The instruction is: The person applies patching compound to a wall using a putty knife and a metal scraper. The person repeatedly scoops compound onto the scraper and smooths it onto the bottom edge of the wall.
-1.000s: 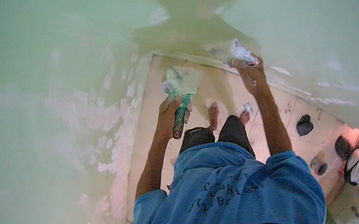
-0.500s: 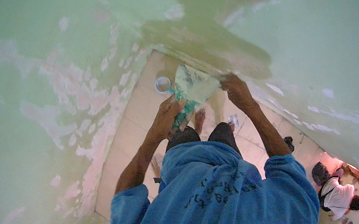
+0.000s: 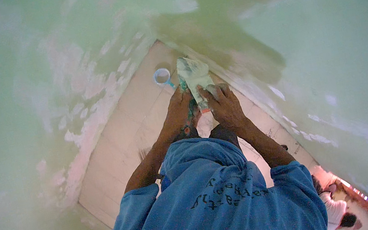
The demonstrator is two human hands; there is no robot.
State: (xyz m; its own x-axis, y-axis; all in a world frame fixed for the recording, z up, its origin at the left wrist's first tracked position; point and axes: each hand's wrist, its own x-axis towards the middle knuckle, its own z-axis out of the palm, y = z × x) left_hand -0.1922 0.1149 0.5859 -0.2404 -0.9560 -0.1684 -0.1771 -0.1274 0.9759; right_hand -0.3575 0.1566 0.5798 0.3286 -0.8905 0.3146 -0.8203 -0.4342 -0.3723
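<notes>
Between my two hands is a worn sheet (image 3: pixel 193 70), pale green and whitish with darker green patches, which looks like folded sandpaper. My left hand (image 3: pixel 180 108) is closed on its left edge, near the dark green part. My right hand (image 3: pixel 224 105) pinches the right side, fingers lying over the pale face. A small reddish patch shows at the sheet's lower end. Just beyond my left hand, a round white-and-blue cup-like container (image 3: pixel 162 76) with a blue handle stands on the floor.
Pale green walls (image 3: pixel 338 38) with whitish patches meet at a corner ahead. Below them lies a light tiled floor (image 3: pixel 123 135). At the lower right is another person (image 3: pixel 335 210) in a light top, beside a reddish strip (image 3: pixel 363 196) along the wall base.
My right hand has come inward and down from the sheet's far right corner. The sheet has gone from a wide spread shape to a narrower, folded one. My left hand keeps its hold.
</notes>
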